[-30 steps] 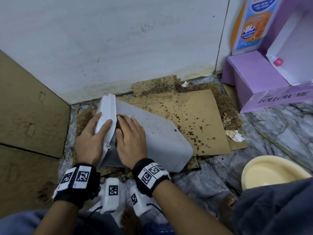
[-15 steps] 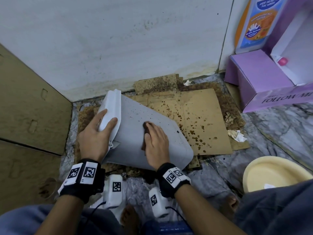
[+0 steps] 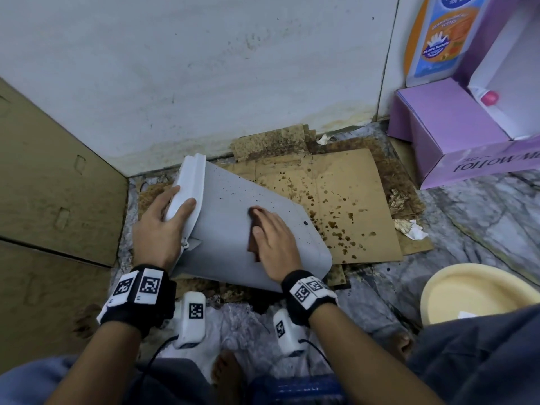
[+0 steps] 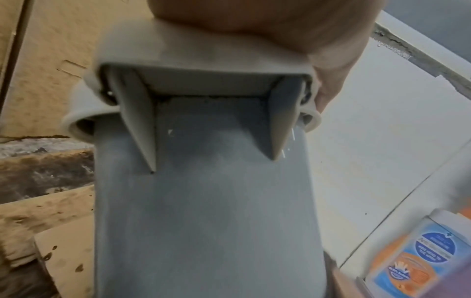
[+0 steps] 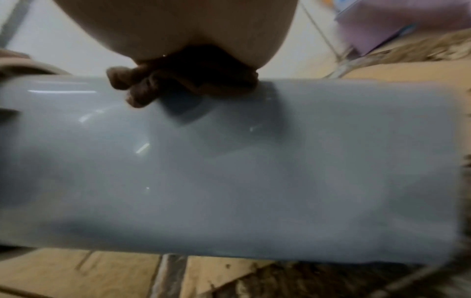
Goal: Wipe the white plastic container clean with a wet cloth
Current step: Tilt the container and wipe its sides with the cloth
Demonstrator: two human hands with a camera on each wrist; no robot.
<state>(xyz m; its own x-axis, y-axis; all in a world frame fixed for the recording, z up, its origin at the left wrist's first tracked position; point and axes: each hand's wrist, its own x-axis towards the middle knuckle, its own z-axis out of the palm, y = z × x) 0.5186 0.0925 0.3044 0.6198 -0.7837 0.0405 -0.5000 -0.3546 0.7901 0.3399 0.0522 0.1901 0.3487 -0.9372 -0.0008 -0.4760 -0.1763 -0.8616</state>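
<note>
The white plastic container [image 3: 230, 211] lies on its side on stained cardboard [image 3: 344, 200], its rimmed lid end to the left and dark specks on its upper wall. My left hand [image 3: 163, 226] grips the lid rim [image 4: 203, 50], thumb over the near edge. My right hand [image 3: 274, 241] lies flat on the container's side and presses a dark brown cloth [image 3: 253, 226] against it. In the right wrist view the crumpled cloth [image 5: 178, 82] bulges out under the palm onto the glossy wall [image 5: 229, 171]. The left wrist view looks down the container's hinge end [image 4: 203, 201].
A tiled wall [image 3: 204, 68] rises right behind the container. Brown cardboard panels [image 3: 52, 185] stand on the left. A purple box [image 3: 455, 133] and a soap pack [image 3: 438, 36] sit at the right, and a cream basin [image 3: 473, 296] stands near my knee.
My right hand has slid the cloth from beside the lid rim rightward along the container's side. The left hand kept its hold on the rim, and the container shifted slightly.
</note>
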